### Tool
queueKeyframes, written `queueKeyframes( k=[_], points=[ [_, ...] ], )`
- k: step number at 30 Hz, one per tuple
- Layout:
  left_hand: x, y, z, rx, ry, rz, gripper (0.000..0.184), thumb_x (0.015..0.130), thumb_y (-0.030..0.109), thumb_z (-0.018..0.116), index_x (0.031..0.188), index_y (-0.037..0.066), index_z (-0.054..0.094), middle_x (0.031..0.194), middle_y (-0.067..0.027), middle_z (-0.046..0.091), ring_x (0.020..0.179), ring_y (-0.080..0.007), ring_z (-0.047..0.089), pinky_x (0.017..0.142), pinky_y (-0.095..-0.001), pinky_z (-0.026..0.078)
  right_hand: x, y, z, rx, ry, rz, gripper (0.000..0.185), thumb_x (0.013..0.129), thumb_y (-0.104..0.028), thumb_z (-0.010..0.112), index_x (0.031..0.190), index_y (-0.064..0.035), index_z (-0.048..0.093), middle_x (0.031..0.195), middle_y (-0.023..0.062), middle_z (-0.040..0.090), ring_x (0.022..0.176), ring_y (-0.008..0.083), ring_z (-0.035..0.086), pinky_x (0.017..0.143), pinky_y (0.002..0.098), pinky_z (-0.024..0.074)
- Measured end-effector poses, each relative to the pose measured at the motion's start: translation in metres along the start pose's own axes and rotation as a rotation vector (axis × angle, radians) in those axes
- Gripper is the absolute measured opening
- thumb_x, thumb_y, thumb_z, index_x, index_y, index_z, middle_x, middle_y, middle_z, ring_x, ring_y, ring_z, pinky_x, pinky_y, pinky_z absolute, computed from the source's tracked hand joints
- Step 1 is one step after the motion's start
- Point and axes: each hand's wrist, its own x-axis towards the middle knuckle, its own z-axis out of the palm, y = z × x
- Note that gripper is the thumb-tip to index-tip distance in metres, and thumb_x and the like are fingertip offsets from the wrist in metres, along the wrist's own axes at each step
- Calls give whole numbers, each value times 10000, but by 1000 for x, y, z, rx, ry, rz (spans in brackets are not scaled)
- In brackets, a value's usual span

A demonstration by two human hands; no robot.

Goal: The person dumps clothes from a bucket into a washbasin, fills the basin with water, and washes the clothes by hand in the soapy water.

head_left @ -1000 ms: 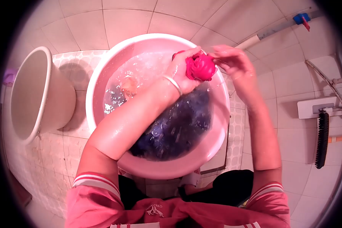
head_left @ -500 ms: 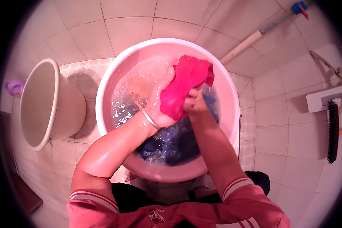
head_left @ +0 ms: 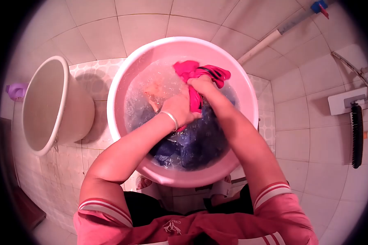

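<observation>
A red-pink cloth (head_left: 195,99) with some black parts hangs between my two hands over a large pink basin (head_left: 167,177) of water. My left hand (head_left: 180,109), with a bangle on the wrist, is wrapped round the lower part of the cloth. My right hand (head_left: 202,85) grips it higher up, its fingers closed. The cloth's far end spreads toward the basin's back right. Dark blue cloth (head_left: 188,149) lies in the water beneath, and a peach-coloured item (head_left: 153,90) shows under the surface at the left.
A large pale bucket (head_left: 79,110) stands at the left, with a purple container (head_left: 16,91) beyond it. On the right wall are a white holder (head_left: 347,101) and a black brush (head_left: 357,136). A pipe with a blue valve (head_left: 318,6) runs along the back right.
The cloth was bunched at first, then opened out across my hands; now it is lower, narrow between them. My right hand moved in from the right and now grips it.
</observation>
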Motion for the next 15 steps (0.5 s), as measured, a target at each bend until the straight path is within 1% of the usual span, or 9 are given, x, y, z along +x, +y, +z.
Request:
queueKeyframes(
  k=[1,3,4,5,7,8,9,11,15],
  points=[
    [3,-7,6,-3,6,1,798,758,399,720,1335,-42,389,977,-239,657,921,-383,644,857,-388,499,-1,-15,-8,-5,1,-5,518,767,-341,692,1045,88,606,959,185,652,854,283,656,744,351,522],
    [15,-21,22,-663,24,172,984,762,441,726,1409,-83,202,1084,-215,636,962,-393,632,899,-396,488,-13,-70,-41,-537,-369,-3,742,711,-498,718,1094,124,587,1043,218,645,924,283,650,797,351,512],
    [8,-10,5,-1158,-114,195,833,799,409,699,1353,-75,308,1080,-154,625,879,-318,648,793,-375,530,-12,-87,-60,-610,-455,-29,941,656,-676,677,1110,142,577,1073,226,641,946,283,646,806,354,514],
    [6,-12,-7,-1161,-109,199,833,799,409,699,1353,-75,308,1080,-154,625,879,-318,648,793,-375,530,-24,-106,-83,-550,-473,11,974,693,-761,571,1140,104,588,1059,217,643,927,271,654,755,348,529],
    [6,-20,-28,-1751,-637,86,625,851,397,623,1261,-20,401,977,-120,600,713,-223,610,617,-316,523,-21,-118,-124,-250,-629,125,778,818,-719,453,1135,-26,614,889,88,651,804,134,639,613,276,518],
    [5,-18,-31,-2065,-790,16,428,860,373,597,1150,78,490,888,-109,557,634,-169,545,499,-286,468,-25,-108,-141,-51,-434,140,714,861,-686,419,1154,-58,589,804,30,627,742,101,613,620,243,510],
    [6,-13,-35,-2067,-787,24,428,860,373,597,1150,78,490,888,-109,557,634,-169,545,499,-286,468,-20,-83,-150,-56,-432,136,714,861,-686,419,1154,-58,589,804,30,627,742,101,613,620,243,510],
    [16,-2,-45,-2369,-1131,323,398,883,387,521,1109,62,484,820,-86,509,590,-173,500,473,-284,428,-2,-17,-155,843,-123,16,647,897,-640,403,1207,-94,561,860,24,627,822,130,619,725,282,519],
    [2,45,-59,-2522,-1221,384,479,850,397,517,1128,11,466,819,-83,469,587,-184,481,466,-292,410,-62,3,-94,1551,-182,267,771,902,-663,319,1338,-41,450,1233,93,566,1135,285,530,1004,458,398]
  ],
)
